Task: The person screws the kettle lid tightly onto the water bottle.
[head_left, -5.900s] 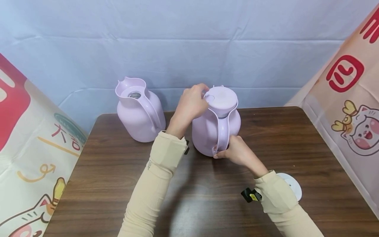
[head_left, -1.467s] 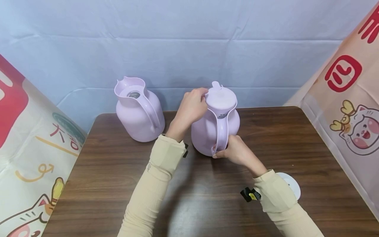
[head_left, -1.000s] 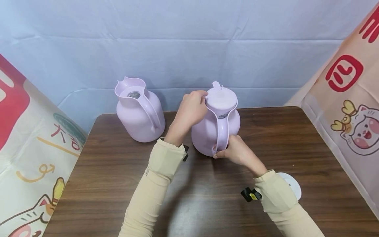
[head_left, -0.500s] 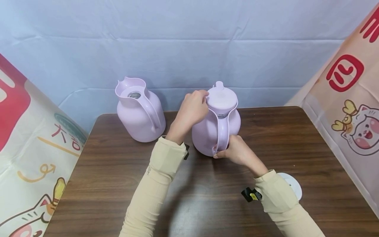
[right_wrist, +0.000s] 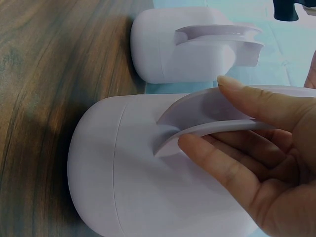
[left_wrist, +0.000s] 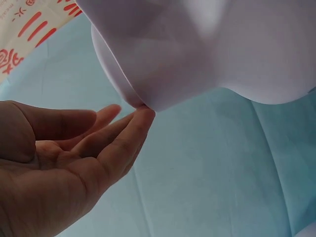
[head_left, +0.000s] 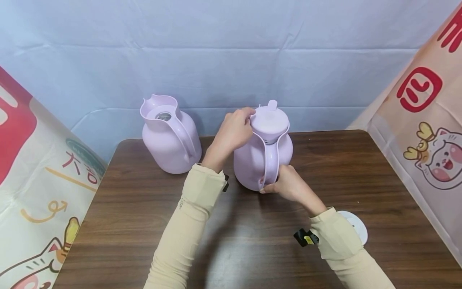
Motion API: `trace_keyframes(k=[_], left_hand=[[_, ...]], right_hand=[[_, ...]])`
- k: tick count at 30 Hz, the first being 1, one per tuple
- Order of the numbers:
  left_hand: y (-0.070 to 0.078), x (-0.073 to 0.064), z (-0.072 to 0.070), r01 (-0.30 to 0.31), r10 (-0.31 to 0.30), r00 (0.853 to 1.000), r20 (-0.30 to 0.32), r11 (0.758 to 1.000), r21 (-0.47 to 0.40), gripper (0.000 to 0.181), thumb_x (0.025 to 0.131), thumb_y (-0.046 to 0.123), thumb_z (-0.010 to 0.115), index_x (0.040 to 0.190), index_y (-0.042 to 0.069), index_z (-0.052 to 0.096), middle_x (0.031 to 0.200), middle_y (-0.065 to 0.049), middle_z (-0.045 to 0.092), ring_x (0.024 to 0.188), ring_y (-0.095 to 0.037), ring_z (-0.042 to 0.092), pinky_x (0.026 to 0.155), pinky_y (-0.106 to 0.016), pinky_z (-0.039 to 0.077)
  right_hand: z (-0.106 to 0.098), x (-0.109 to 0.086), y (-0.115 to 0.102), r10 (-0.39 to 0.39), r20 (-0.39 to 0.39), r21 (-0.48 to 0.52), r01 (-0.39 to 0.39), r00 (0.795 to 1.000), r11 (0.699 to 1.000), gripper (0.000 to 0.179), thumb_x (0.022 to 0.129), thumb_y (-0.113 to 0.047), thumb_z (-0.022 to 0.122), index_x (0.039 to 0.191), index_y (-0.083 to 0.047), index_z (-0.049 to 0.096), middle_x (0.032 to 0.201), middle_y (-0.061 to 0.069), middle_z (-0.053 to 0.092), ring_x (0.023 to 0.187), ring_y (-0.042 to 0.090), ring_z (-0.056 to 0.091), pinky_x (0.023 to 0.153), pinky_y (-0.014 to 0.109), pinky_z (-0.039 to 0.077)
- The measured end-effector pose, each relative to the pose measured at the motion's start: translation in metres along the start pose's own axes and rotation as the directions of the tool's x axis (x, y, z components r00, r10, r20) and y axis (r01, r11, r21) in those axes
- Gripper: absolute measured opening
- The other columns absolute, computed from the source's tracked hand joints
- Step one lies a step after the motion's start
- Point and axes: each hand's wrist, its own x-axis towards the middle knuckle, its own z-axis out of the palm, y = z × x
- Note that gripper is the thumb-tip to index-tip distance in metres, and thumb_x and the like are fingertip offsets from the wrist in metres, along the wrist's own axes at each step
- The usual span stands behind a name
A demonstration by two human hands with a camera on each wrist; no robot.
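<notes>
A pale lilac vacuum jug stands upright at the back of the table. Its round lid sits in the jug's mouth, its tab pointing to the back. My left hand is at the left edge of the lid; in the left wrist view its fingertips touch the jug's rim, while the thumb stays apart. My right hand grips the lower part of the jug's handle, thumb on one edge and fingers on the other, as the right wrist view shows.
A second lilac jug without a lid stands to the left, its metal-lined opening showing. On the right, a white disc lies on the wooden table, partly hidden by my right sleeve. Blue cloth hangs behind, and printed cloths hang at both sides.
The lid's tab has turned clockwise from the left side to the back, slightly right. My left hand shifts a little at the lid's edge. My right hand and both jugs keep their places.
</notes>
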Motion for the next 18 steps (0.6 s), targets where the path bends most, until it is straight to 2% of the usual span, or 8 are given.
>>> trace_keyframes(k=[9, 18], left_hand=[[-0.004, -0.002, 0.000, -0.025, 0.025, 1.000, -0.007, 0.999, -0.021, 0.041, 0.090, 0.002, 0.036, 0.128, 0.008, 0.051, 0.121, -0.009, 0.057, 0.108, -0.025, 0.051, 0.088, -0.033, 0.040], [-0.002, -0.012, -0.001, -0.035, 0.035, 0.999, -0.014, 0.999, -0.024, 0.038, 0.093, 0.006, 0.036, 0.128, 0.008, 0.050, 0.124, -0.008, 0.055, 0.111, -0.026, 0.051, 0.090, -0.034, 0.039]], right_hand=[[0.001, -0.001, 0.000, -0.008, -0.003, 0.010, 0.008, 1.000, 1.000, 0.021, 0.062, -0.016, 0.081, 0.077, -0.011, 0.066, 0.074, 0.000, 0.062, 0.073, 0.017, 0.055, 0.068, 0.034, 0.043], [0.001, 0.000, 0.001, -0.006, -0.003, 0.014, 0.006, 1.000, 1.000, 0.022, 0.063, -0.016, 0.081, 0.077, -0.010, 0.066, 0.074, 0.001, 0.062, 0.073, 0.018, 0.055, 0.068, 0.034, 0.043]])
